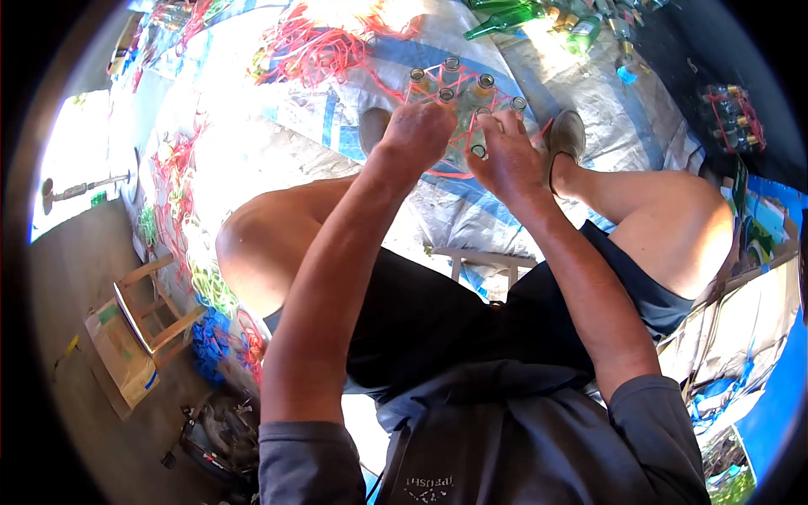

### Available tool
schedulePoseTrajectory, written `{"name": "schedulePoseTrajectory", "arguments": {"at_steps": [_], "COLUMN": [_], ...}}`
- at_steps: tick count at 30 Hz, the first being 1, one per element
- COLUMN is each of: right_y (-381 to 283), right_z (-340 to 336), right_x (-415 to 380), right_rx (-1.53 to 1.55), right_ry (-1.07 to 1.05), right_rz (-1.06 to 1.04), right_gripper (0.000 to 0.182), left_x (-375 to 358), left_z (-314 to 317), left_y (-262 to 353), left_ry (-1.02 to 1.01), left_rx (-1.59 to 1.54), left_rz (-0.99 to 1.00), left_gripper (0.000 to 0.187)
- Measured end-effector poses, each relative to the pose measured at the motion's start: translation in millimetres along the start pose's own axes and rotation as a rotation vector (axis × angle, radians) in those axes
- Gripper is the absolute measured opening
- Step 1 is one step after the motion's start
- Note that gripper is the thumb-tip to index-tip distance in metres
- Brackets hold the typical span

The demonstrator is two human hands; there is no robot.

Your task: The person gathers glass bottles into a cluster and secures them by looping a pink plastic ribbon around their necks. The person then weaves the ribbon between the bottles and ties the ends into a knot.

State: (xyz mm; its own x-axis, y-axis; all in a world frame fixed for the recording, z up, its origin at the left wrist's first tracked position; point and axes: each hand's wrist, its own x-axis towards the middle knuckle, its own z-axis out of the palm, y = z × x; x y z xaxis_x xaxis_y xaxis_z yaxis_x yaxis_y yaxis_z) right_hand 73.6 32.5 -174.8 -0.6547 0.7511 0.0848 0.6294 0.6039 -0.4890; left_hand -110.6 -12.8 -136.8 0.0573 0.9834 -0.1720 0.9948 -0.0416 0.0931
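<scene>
A cluster of several clear glass bottles [486, 82] stands upright between my feet, open mouths facing up. Red plastic strap [451, 174] runs around and zigzags between their necks. My left hand [421, 135] is closed in a fist at the near left of the cluster, where strap runs up to it. On the right side, my right hand [509, 160] has its fingers bent over the bottles, with strap showing on both sides of it. The fingertips of both hands are partly hidden, and the exact grip on the strap is hard to see.
A tangled heap of red strap [324, 46] lies beyond the bottles on the white and blue tarp [454, 210]. Green bottles [505, 20] lie at the far right. Another strapped bottle bundle [734, 118] is at right. A wooden stool [160, 307] is at left.
</scene>
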Motion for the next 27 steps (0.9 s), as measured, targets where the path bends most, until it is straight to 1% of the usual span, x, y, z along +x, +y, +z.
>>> {"name": "schedulePoseTrajectory", "arguments": {"at_steps": [4, 5, 8, 9, 12, 15, 19, 24, 27], "right_y": [2.9, 4.5, 7.0, 6.9, 6.0, 5.0, 6.2, 4.6, 4.2], "right_z": [0.8, 3.5, 8.2, 8.4, 7.9, 6.6, 7.1, 4.7, 3.2], "right_x": [-1.5, -1.4, -1.1, -0.9, -0.4, -0.9, 0.5, -0.7, -0.9], "right_rx": [0.02, 0.037, 0.047, 0.05, 0.024, 0.017, 0.027, 0.01, 0.001], "right_ry": [0.017, 0.028, 0.035, 0.034, 0.012, 0.033, 0.089, 0.092, 0.059], "right_rz": [-0.013, -0.009, -0.007, -0.003, 0.014, 0.01, -0.039, -0.048, -0.021], "right_gripper": [0.059, 0.058, 0.057, 0.057, 0.058, 0.059, 0.06, 0.061, 0.062], "left_x": [13.8, 16.4, 21.2, 24.5, 34.5, 40.9, 51.8, 62.4, 65.9], "left_z": [-11.4, -13.3, -17.6, -18.5, -19.3, -19.6, -15.8, -2.0, -6.6], "left_y": [2.1, 2.5, 2.2, 3.5, 0.8, -1.5, -2.8, -15.2, -22.0], "left_ry": [-0.081, -0.135, -0.115, -0.149, -0.197, -0.189, -0.219, -0.173, -0.213], "left_rx": [0.047, 0.09, 0.085, 0.099, 0.147, 0.189, 0.147, 0.034, -0.064], "left_rz": [0.075, 0.098, 0.162, 0.17, 0.273, 0.328, 0.246, 0.153, 0.105], "left_gripper": [0.008, 0.008, 0.009, 0.009, 0.01, 0.009, 0.008, 0.014, 0.017]}}
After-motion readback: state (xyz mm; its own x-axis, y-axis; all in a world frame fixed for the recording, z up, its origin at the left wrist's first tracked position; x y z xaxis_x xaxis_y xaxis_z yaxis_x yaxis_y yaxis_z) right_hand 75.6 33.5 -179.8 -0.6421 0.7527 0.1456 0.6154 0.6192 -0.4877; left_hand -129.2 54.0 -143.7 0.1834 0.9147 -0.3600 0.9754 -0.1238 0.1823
